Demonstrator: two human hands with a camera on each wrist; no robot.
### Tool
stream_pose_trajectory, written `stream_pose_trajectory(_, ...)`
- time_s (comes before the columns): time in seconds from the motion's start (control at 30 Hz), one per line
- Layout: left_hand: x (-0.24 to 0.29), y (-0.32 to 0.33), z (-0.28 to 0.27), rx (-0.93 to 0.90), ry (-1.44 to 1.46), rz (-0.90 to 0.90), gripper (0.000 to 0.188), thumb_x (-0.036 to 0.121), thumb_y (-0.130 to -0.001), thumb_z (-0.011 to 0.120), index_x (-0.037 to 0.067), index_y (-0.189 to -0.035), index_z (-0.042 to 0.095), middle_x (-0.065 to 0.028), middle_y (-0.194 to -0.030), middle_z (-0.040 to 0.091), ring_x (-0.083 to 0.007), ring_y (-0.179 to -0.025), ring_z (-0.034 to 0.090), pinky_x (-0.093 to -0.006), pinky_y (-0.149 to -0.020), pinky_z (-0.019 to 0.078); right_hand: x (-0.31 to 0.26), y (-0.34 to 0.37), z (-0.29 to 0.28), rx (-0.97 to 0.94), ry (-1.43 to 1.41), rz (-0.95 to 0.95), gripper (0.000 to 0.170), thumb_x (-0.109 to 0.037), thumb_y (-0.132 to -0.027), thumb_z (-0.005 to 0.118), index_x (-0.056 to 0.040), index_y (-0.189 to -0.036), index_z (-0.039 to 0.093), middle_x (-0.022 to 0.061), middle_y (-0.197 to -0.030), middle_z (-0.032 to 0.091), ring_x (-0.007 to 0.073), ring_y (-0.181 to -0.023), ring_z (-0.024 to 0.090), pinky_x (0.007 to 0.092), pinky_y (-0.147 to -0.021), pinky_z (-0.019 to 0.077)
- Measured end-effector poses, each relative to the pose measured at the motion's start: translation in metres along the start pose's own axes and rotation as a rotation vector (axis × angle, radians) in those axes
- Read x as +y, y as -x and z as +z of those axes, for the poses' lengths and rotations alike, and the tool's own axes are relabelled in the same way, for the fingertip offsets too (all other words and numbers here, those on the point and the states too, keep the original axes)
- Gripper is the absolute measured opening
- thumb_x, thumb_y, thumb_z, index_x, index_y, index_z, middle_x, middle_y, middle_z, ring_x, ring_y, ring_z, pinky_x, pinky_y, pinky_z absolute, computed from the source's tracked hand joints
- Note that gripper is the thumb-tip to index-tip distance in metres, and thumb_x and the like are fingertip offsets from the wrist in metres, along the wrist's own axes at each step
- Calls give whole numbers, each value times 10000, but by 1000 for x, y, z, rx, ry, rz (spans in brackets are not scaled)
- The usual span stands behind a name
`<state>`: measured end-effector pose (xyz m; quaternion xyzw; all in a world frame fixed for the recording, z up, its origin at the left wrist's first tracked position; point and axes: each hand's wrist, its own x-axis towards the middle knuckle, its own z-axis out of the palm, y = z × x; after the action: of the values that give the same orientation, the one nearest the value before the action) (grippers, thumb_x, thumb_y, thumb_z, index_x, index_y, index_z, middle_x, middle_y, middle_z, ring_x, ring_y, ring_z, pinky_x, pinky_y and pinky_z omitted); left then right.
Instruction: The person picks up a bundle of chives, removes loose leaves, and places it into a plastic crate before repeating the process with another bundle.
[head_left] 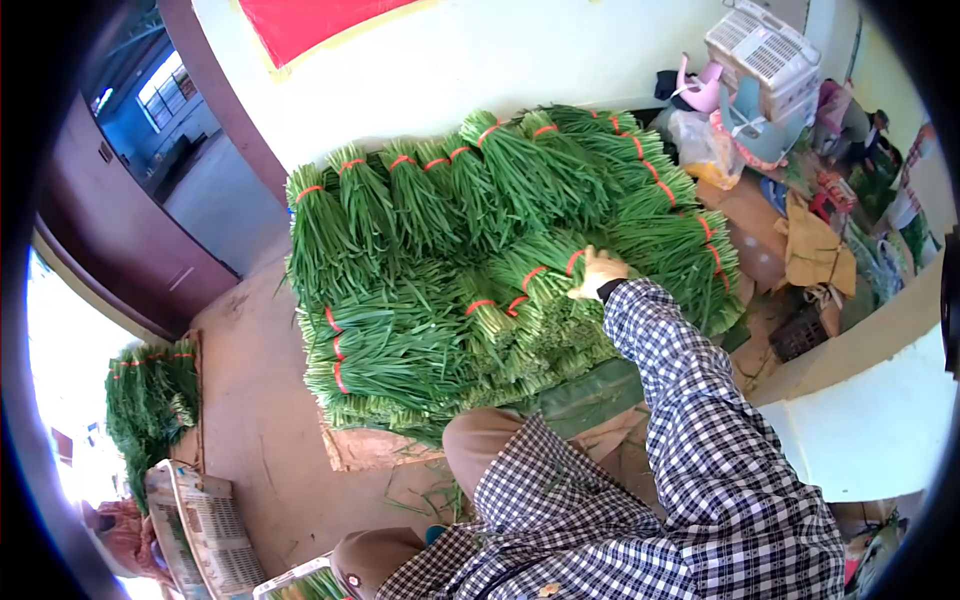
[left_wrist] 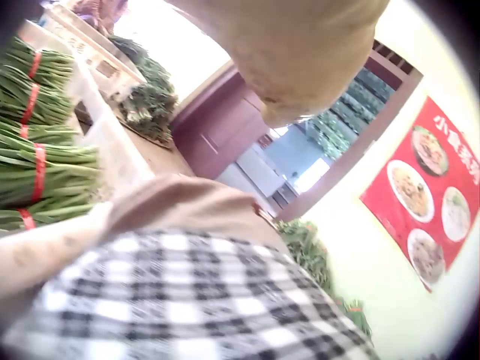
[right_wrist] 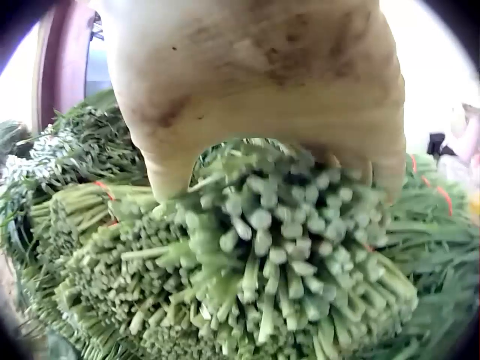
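Note:
My gloved right hand (head_left: 600, 272) is at the right middle of a large pile of green chive bunches (head_left: 400, 340), tied with red bands. In the right wrist view the stained pale glove (right_wrist: 255, 82) arches over one chive bunch (right_wrist: 277, 232), thumb on one side and fingers on the other, gripping it. Its cut stem ends face the camera. My gloved left hand (left_wrist: 300, 60) shows only in the left wrist view, above a checked sleeve and a brown trouser knee. Its fingers are blurred and mostly hidden, and I cannot tell how they are bent.
White crates (head_left: 205, 525) stand at lower left near more chives (head_left: 150, 390). At the back right are a pale crate (head_left: 765, 50), bags and cardboard (head_left: 815, 250). Behind the pile is a wall; a doorway (head_left: 190, 150) opens at left. Another white crate (left_wrist: 112, 157) holds banded chives beside my knee.

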<state>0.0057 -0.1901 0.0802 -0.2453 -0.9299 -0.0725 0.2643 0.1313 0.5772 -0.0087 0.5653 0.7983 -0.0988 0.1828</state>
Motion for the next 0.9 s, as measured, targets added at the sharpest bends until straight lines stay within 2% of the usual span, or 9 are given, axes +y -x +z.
stream_pose_trajectory(0.03, 17, -10, 1, -16, 23, 43, 571, 400, -1030, 626, -2, -1432, 576, -241, -1456, 572, -451, -1286, 573, -548, -1060, 476, 0, -6, 1, -63, -12, 53, 1333, -675, -793, 791, -102, -1686, -15, 206, -1707, 254, 348, -1484, 442, 501, -1199, 383)
stream_pose_trajectory(0.13, 39, -18, 11, -105, 43, 127, 543, 346, -1031, 628, -1, -1443, 567, -255, -1482, 545, -472, -1304, 550, -555, -1079, 461, 8, -6, -19, -210, -199, 69, 1272, -497, -852, 813, -79, -1679, -59, 226, -1667, 340, 396, -1485, 419, 498, -1217, 374)
stream_pose_trajectory(0.27, 51, -9, 24, -235, 184, 174, 532, 250, -1007, 646, 33, -1480, 539, -265, -1523, 503, -488, -1329, 521, -560, -1118, 430, 20, -35, -5, -163, -184, -1, 1274, -438, -808, 853, 27, -1658, 25, 257, -1537, 515, 369, -1395, 534, 443, -1146, 451)
stream_pose_trajectory(0.4, 68, -14, 14, -353, 171, 165, 562, 222, -986, 659, 49, -1501, 519, -240, -1562, 467, -477, -1380, 463, -562, -1152, 386, 42, -18, 3, -70, -308, -104, 990, -393, -803, 877, 114, -1490, 377, 264, -1326, 666, 351, -1234, 650, 439, -1033, 528)
stream_pose_trajectory(0.53, 71, -19, 19, -323, 274, 107, 637, 279, -966, 687, 59, -1532, 495, -231, -1618, 402, -453, -1397, 460, -540, -1142, 405, 101, 4, 45, -214, -847, -188, 763, -335, -819, 871, 52, -1389, 543, 177, -1301, 697, 269, -1204, 648, 392, -1084, 482)
stream_pose_trajectory(0.6, 68, -21, 55, -248, 368, 165, 653, 233, -930, 704, 28, -1514, 496, -245, -1559, 463, -433, -1394, 472, -511, -1161, 386, 115, 83, 39, -309, -1290, -306, 709, -356, -840, 850, 0, -1391, 581, 134, -1318, 684, 243, -1216, 624, 371, -1115, 446)
stream_pose_trajectory(0.67, 91, -33, 70, -233, 612, 136, 606, 132, -868, 706, -12, -1437, 553, -249, -1489, 529, -403, -1391, 483, -473, -1183, 362, 106, 155, 31, -300, -1394, -375, 682, -447, -811, 856, -83, -1353, 660, 92, -1234, 723, 251, -1180, 639, 409, -1109, 435)
stream_pose_trajectory(0.8, 162, -76, 84, -610, 1124, 124, 651, 120, -943, 720, -36, -1519, 461, -225, -1493, 545, -342, -1405, 502, -428, -1190, 371, 66, 281, 1, -273, -1542, -446, 993, -468, -740, 922, -58, -1519, 464, 110, -1402, 626, 248, -1320, 575, 434, -1169, 424)
stream_pose_trajectory(0.9, 225, -99, 77, -1011, 1691, -193, 647, 238, -1029, 672, -26, -1557, 407, -165, -1525, 526, -265, -1410, 488, -422, -1198, 372, 29, 329, -5, -213, -1327, -438, 1105, -409, -740, 928, -22, -1584, 330, 150, -1478, 558, 280, -1368, 538, 443, -1185, 422)
